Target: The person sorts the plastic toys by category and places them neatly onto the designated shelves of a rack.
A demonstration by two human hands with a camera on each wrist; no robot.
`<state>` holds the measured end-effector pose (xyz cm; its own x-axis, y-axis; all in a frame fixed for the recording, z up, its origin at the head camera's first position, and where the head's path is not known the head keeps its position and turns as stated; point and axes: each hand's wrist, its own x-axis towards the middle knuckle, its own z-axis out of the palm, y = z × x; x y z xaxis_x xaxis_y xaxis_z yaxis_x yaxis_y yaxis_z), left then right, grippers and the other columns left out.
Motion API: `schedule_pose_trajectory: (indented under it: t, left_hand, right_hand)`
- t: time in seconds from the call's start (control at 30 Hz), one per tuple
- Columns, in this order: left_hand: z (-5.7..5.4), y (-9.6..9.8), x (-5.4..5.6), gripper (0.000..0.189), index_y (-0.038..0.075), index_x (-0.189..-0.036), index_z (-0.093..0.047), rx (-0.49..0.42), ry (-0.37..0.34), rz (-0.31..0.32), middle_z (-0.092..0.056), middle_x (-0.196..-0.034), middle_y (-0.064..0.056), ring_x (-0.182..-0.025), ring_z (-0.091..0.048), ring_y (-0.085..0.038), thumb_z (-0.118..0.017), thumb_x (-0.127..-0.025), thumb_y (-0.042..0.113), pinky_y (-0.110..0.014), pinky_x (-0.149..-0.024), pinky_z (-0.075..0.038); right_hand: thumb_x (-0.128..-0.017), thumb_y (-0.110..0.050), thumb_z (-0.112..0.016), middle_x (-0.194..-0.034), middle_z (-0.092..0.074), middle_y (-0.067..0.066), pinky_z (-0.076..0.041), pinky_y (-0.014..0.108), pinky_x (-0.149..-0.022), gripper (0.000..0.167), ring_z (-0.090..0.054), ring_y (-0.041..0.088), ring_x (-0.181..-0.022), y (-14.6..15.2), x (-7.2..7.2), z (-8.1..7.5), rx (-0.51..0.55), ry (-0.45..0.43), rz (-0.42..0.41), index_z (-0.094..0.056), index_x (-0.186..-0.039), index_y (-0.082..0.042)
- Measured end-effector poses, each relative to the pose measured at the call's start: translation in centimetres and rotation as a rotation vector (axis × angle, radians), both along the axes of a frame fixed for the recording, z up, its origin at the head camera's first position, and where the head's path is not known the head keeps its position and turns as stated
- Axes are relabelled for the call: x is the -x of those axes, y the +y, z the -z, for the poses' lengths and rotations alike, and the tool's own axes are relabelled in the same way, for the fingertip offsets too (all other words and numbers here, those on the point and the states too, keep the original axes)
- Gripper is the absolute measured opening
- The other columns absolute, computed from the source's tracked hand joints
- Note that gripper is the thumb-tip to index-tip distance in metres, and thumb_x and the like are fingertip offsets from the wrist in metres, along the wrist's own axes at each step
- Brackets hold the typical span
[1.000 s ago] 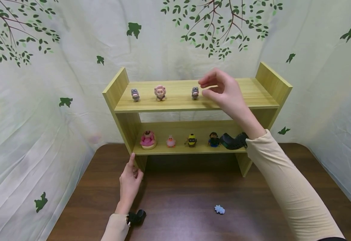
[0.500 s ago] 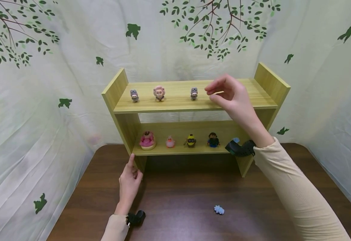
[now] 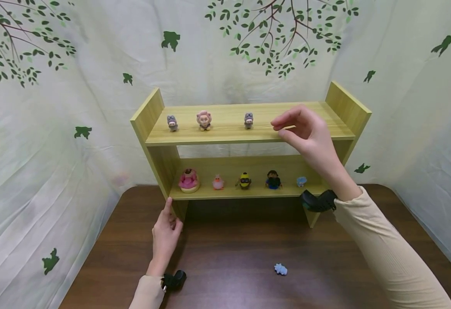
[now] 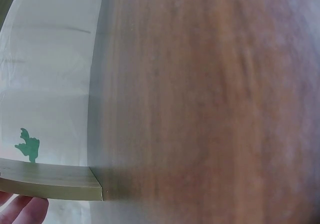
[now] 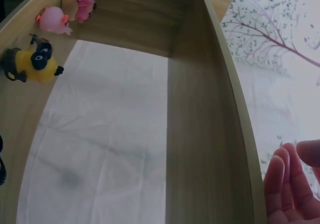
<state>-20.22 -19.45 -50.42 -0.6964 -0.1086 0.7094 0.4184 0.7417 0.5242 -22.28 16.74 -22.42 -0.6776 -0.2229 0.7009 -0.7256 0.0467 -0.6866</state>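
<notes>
My right hand (image 3: 306, 135) hovers at the front of the top shelf, fingers curved and thumb apart, holding nothing; its fingertips also show beside the board in the right wrist view. Left of it stands a small grey figurine (image 3: 248, 120). Farther left are a pink-haired figurine (image 3: 204, 120) and another grey figurine (image 3: 172, 123). My left hand (image 3: 165, 236) touches the left side panel (image 3: 159, 161) of the wooden shelf rack with a straight index finger. In the left wrist view its fingertips (image 4: 31, 213) lie against the panel's edge.
On the lower shelf (image 3: 229, 196) stand a pink bear figurine (image 3: 189, 180), a pink duck figurine (image 3: 218, 182), a yellow-capped figurine (image 3: 245, 181), a dark-haired figurine (image 3: 273, 180) and a blue figurine (image 3: 301, 181). A pale blue figurine (image 3: 281, 269) lies on the brown table (image 3: 225, 240).
My right hand has moved right and down, away from the grey figurine on the top shelf. The blue figurine on the lower shelf has come into view. The left hand stays at the panel.
</notes>
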Motion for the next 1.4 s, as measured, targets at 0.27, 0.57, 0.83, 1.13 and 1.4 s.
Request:
schedule_pose_trajectory:
  t: [0.27,0.57,0.83,1.13,1.4]
  left_hand:
    - [-0.1,0.0,0.0,0.09,0.026,-0.149,-0.031,0.005,0.017,0.006,-0.051,-0.083,-0.009,-0.064,-0.05,-0.017,-0.06,-0.075,-0.017,-0.031,-0.054,-0.045]
    - [0.0,0.0,0.0,0.091,0.025,-0.149,-0.031,0.009,0.017,0.002,-0.049,-0.082,-0.009,-0.063,-0.049,-0.016,-0.06,-0.075,-0.018,-0.031,-0.054,-0.045]
    - [-0.1,0.0,0.0,0.091,0.025,-0.149,-0.031,0.011,0.021,0.005,-0.047,-0.08,-0.008,-0.063,-0.046,-0.015,-0.06,-0.075,-0.018,-0.03,-0.054,-0.043]
    - [-0.1,0.0,0.0,0.091,0.027,-0.149,-0.031,0.004,0.015,0.004,-0.047,-0.08,-0.007,-0.062,-0.046,-0.014,-0.061,-0.075,-0.018,-0.028,-0.054,-0.042]
    - [0.0,0.0,0.0,0.091,0.026,-0.149,-0.03,0.006,0.012,0.009,-0.049,-0.083,-0.008,-0.062,-0.049,-0.015,-0.061,-0.075,-0.018,-0.027,-0.055,-0.045]
  right_hand:
    - [-0.085,0.011,-0.061,-0.102,-0.063,0.015,-0.049,0.028,-0.082,0.015,-0.06,0.025,-0.094,0.5,-0.9,0.5,0.029,-0.014,-0.017,-0.058,-0.1,0.009]
    - [-0.086,0.012,-0.059,-0.102,-0.063,0.016,-0.05,0.027,-0.082,0.015,-0.061,0.025,-0.096,1.2,-1.7,1.7,0.061,-0.025,-0.073,-0.057,-0.1,0.01]
    - [-0.085,0.016,-0.057,-0.103,-0.063,0.017,-0.05,0.027,-0.082,0.015,-0.061,0.025,-0.097,1.6,-2.3,3.0,0.094,-0.019,-0.103,-0.056,-0.099,0.012]
    - [-0.086,0.015,-0.056,-0.103,-0.063,0.015,-0.05,0.026,-0.081,0.014,-0.06,0.024,-0.097,2.0,-2.7,5.0,0.043,-0.043,-0.117,-0.056,-0.099,0.011]
    - [-0.087,0.013,-0.057,-0.102,-0.064,0.015,-0.05,0.025,-0.08,0.014,-0.061,0.025,-0.095,2.5,-3.0,6.7,-0.025,-0.088,-0.098,-0.059,-0.1,0.008]
